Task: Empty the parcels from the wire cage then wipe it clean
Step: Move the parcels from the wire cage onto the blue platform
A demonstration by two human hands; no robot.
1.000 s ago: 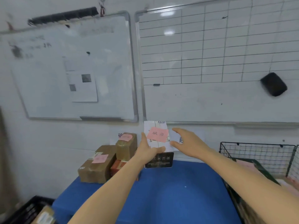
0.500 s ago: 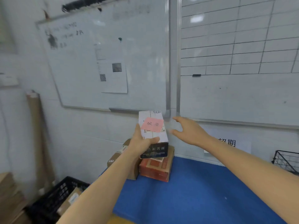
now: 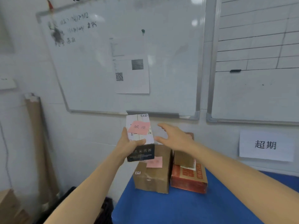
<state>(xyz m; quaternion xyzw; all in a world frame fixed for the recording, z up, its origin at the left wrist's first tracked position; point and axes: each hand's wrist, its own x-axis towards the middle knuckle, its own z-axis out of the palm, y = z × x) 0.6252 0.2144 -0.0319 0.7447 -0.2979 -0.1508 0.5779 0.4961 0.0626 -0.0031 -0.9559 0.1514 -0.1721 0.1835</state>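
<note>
We hold the white-and-black parcel (image 3: 140, 139) in our left hand (image 3: 129, 145), thumb curled across its top and a finger up its left side. It is in the air above the brown carton (image 3: 153, 178) on the blue table (image 3: 178, 209). Its long axis runs away from us toward the wall, with the far end tipped up, the black end face toward us and the pink note (image 3: 139, 127) on top. Our right hand (image 3: 174, 138) hovers just beside it, fingers spread, holding nothing. Half a second ago the grip was the same; since then the parcel has come over the brown carton, left of the red carton (image 3: 189, 181).

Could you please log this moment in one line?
left hand: grips white-and-black box with pink note; right hand: open beside it; brown cardboard parcel on blue table
</note>
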